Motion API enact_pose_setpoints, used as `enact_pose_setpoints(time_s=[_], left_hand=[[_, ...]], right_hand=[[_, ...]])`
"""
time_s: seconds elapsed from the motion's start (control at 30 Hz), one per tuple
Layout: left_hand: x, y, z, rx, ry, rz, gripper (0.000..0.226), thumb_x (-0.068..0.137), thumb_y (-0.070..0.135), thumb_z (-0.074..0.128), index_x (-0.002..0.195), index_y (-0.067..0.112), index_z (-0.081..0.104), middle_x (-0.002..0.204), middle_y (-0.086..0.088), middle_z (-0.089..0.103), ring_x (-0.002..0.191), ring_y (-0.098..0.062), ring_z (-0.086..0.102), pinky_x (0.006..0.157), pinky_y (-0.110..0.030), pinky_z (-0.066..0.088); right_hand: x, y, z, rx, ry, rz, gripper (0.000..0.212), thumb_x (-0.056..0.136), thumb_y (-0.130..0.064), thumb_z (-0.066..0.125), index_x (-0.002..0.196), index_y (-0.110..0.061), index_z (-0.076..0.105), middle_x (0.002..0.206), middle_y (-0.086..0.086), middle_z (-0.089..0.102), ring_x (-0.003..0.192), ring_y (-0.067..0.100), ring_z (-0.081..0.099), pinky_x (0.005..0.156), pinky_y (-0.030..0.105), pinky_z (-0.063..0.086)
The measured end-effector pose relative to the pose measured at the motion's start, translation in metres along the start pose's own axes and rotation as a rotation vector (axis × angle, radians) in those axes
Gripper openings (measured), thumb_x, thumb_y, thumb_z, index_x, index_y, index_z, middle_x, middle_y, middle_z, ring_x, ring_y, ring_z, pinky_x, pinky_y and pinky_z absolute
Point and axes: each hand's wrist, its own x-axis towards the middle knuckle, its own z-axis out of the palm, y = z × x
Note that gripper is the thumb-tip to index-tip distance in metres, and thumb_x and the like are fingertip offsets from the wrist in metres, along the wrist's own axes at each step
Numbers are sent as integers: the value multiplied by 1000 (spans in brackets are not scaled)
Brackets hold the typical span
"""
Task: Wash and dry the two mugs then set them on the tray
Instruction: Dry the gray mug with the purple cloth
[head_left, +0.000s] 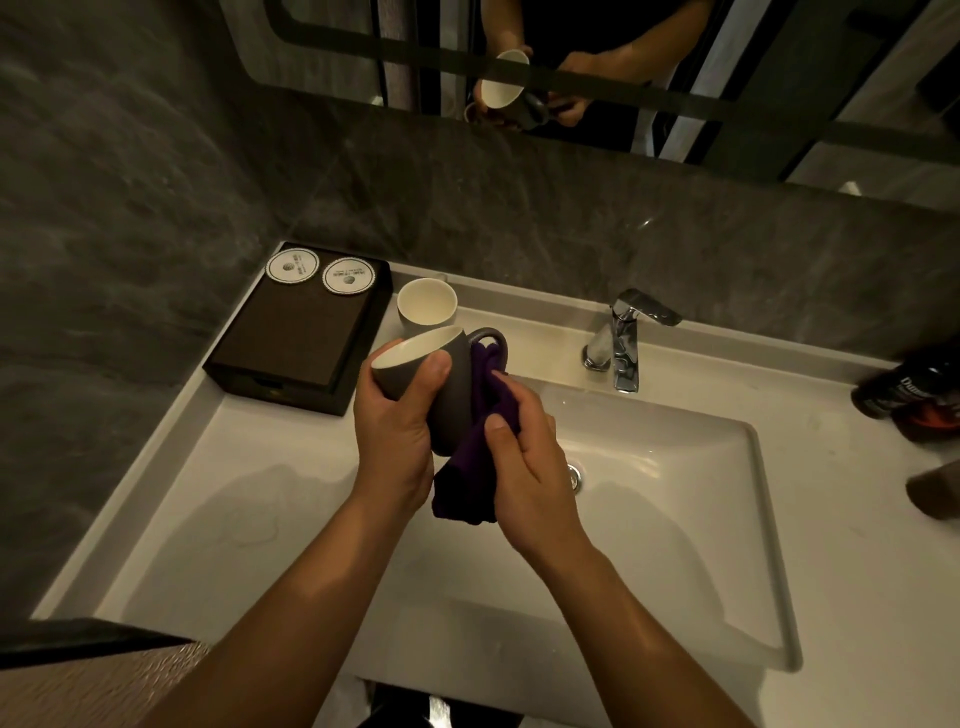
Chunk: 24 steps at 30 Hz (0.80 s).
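counter (208, 519): dim bathroom, white top, looks wet in patches at front left; anything set down here may pick up water again.
left hand (395, 431): wrapped round the mug body near the rim, thumb across the outside.
right hand (530, 467): grasping the cloth, pressing it against the mug's far side by the handle.
mug (452, 384): dark outside, pale inside, held tilted with its mouth to the left, above the left edge of the basin. judged step: drying.
cloth (467, 483): purple, bunched, its tail hanging below the hands.
basin (675, 493): hard and white, directly under the work.
risk 1: if the glaze is damp, rubbing pushes against a one-hand hold; a slip drops the mug onto the basin, and it chips or breaks.
risk 2: the cloth tail dips to the basin, soaks, and re-wets the mug.
second mug (426, 306): upright on the counter, just behind the held one, beside the tray; whether dry, cannot tell.
risk 3: a swing toward the tray clips it, since the two mugs are close.
tray (296, 332): dark, back left, two coasters (349, 279) at its far end; no mug on it yet.
tap (623, 338): no water visibly running.
risk 4: low light hides leftover drops.
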Motion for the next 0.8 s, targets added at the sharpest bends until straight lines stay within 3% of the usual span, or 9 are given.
enact_pose_setpoints(time_s=[0.07,0.17,0.23,0.37,0.53,0.67,0.8], left_hand=[[0,0,-1,16,-23,12,84,61,45,89,135,19,58,129,-9,68,116,-27,70,86,-37,61],[-4,-2,-1,49,-77,14,81,62,44,88,134,23,58,130,-7,67,118,-26,69,87,-37,61],[-2,0,0,37,-75,23,77,62,43,88,131,24,60,128,-6,68,117,-26,69,88,-38,61],[4,2,6,54,-41,55,77,61,45,89,130,27,59,130,-5,66,120,-26,67,98,-48,59],[-1,-6,18,96,-3,98,77,59,51,86,128,32,56,126,4,64,115,-17,68,94,-40,62],[-2,-13,23,20,39,28,78,58,51,86,127,29,58,124,3,66,110,-14,70,97,-46,60],[3,-17,19,-39,60,-19,84,59,50,88,133,25,57,130,-3,66,117,-22,68,100,-51,58]], right_hand=[[2,0,0,10,-11,1,38,108,-27,41,145,-39,41,133,-4,49,112,4,56,81,6,51],[15,2,0,60,17,6,36,108,-32,42,140,-48,42,133,-8,54,118,13,58,94,31,59],[15,3,1,80,34,1,36,107,-33,44,138,-50,44,134,-10,55,120,14,59,97,39,59],[-3,15,6,93,124,-24,38,107,-24,46,141,-41,47,134,-10,57,120,9,59,97,32,57],[-17,16,24,259,192,24,38,109,-27,40,142,-46,41,140,-18,54,123,-2,55,95,14,52],[-10,18,29,498,225,163,38,109,-30,40,138,-52,46,137,-14,60,125,7,60,97,27,54],[0,20,26,754,210,285,39,109,-24,39,145,-31,50,138,1,65,127,20,62,105,37,51]])
